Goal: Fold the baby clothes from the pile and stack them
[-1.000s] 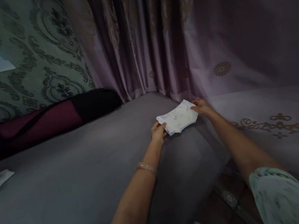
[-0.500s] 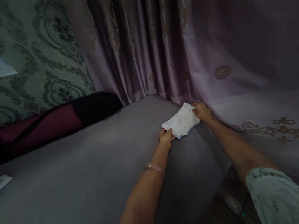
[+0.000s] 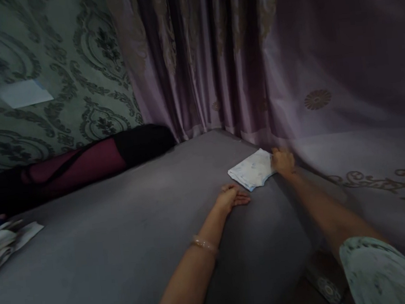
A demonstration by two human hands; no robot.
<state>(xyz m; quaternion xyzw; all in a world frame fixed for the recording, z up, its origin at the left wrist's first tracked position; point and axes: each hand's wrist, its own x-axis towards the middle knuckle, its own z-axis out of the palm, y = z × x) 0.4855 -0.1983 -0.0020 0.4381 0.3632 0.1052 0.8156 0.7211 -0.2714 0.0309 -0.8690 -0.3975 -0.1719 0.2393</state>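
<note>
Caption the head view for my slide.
Right grip at one edge of a pale cloth on a grey surface, left grip open near the other.

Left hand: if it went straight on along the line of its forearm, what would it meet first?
The left hand would probably meet the white cloth first, though depth is unclear and it might pass just above.

The left hand [image 3: 233, 199] has let go of the white cloth [image 3: 251, 171] and sits just off its near-left corner, fingers loosely spread. The right hand [image 3: 282, 161] is blurred at the cloth's right end, so whether its grip persists is hard to tell. More of the pile [image 3: 2, 247] toward the bed's [image 3: 124, 236] left side shows, and the left sleeve has dropped from view.
</note>
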